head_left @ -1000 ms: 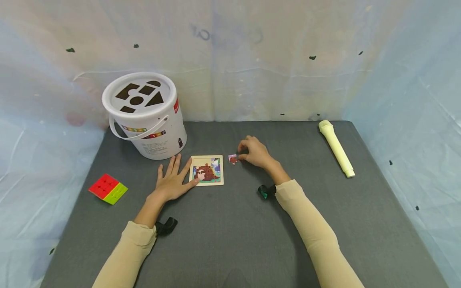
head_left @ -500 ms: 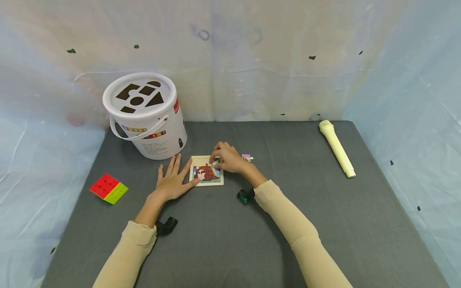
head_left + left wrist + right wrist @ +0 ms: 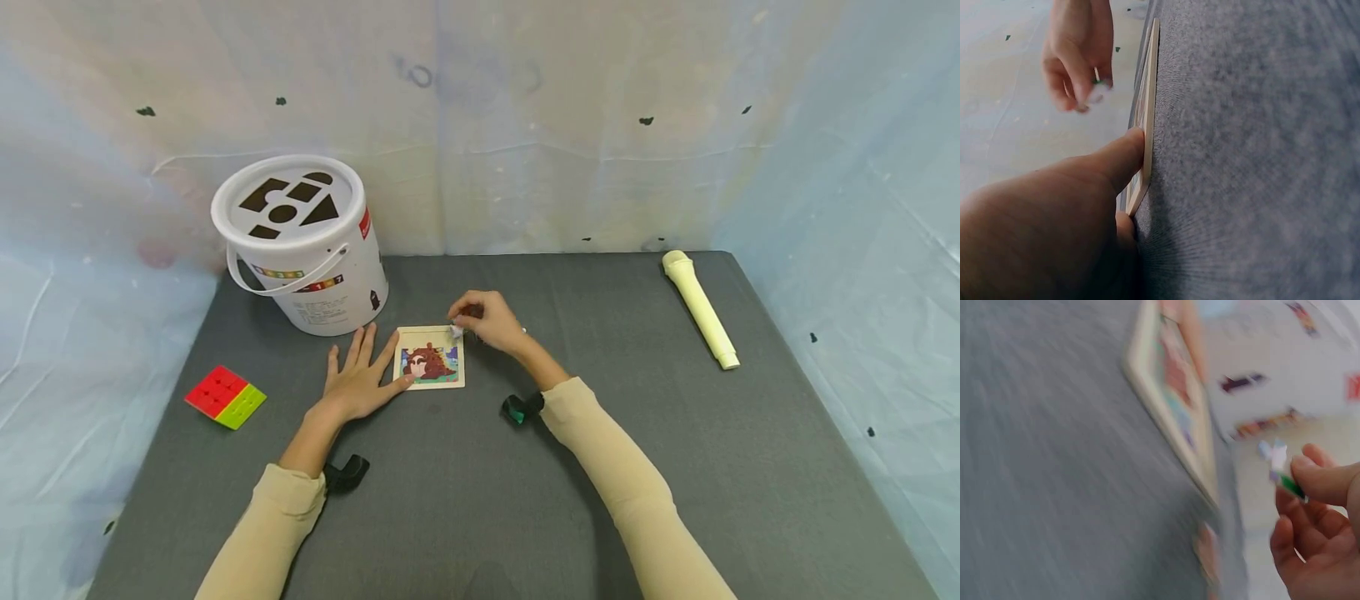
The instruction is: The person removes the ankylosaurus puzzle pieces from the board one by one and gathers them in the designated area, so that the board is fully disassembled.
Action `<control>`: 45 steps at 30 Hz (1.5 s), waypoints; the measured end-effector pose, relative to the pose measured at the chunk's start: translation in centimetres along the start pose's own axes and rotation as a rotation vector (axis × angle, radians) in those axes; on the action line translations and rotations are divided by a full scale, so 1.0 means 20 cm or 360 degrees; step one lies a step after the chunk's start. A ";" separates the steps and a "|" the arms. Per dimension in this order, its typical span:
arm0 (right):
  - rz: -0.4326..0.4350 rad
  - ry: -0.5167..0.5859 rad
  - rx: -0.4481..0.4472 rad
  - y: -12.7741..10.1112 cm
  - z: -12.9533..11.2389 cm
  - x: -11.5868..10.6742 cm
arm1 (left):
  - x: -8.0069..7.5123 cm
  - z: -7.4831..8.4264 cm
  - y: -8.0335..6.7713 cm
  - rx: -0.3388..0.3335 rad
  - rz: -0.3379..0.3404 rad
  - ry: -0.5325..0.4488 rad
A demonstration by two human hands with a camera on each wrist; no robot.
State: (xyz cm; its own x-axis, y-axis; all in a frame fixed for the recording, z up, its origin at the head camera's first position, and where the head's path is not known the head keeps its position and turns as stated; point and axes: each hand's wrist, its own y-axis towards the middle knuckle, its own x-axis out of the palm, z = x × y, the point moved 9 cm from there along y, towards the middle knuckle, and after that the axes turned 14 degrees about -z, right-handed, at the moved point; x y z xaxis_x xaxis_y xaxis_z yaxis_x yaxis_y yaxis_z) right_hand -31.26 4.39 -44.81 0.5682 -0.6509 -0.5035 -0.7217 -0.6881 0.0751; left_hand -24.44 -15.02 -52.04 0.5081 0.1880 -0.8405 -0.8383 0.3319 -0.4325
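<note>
A small square picture puzzle board [image 3: 430, 358] lies flat on the grey table [image 3: 487, 500]. My left hand [image 3: 358, 379] rests flat beside it with fingers spread, and the thumb [image 3: 1124, 156] presses the board's left edge [image 3: 1147, 125]. My right hand [image 3: 483, 321] hovers just off the board's upper right corner and pinches a small pale puzzle piece [image 3: 455, 332] between thumb and fingers. The right wrist view, blurred, shows that piece [image 3: 1275, 456] held above the table next to the board [image 3: 1172, 394].
A white shape-sorter bucket [image 3: 296, 242] stands at the back left. A red and green cube [image 3: 225, 394] lies at the left. A pale yellow toy microphone [image 3: 699, 307] lies at the right. Crinkled sheeting walls the table in.
My right hand left the loose pieces right of the board, reached over the board's upper right corner, and now holds a piece just beside that corner. The left hand stayed put.
</note>
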 end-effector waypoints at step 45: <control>-0.0259 -0.0341 0.0578 -0.34 0.29 -0.32 | -0.01 0.01 -0.03 0.0065 -0.0032 -0.0099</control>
State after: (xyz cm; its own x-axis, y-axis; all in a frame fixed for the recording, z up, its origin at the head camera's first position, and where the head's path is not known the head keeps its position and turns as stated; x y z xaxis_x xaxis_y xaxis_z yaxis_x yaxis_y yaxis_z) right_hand -32.22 15.15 -47.08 0.6186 -0.4364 -0.6534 -0.7435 -0.5939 -0.3073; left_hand -23.95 -15.03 -51.40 0.5373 0.2374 -0.8093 -0.8195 0.3735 -0.4345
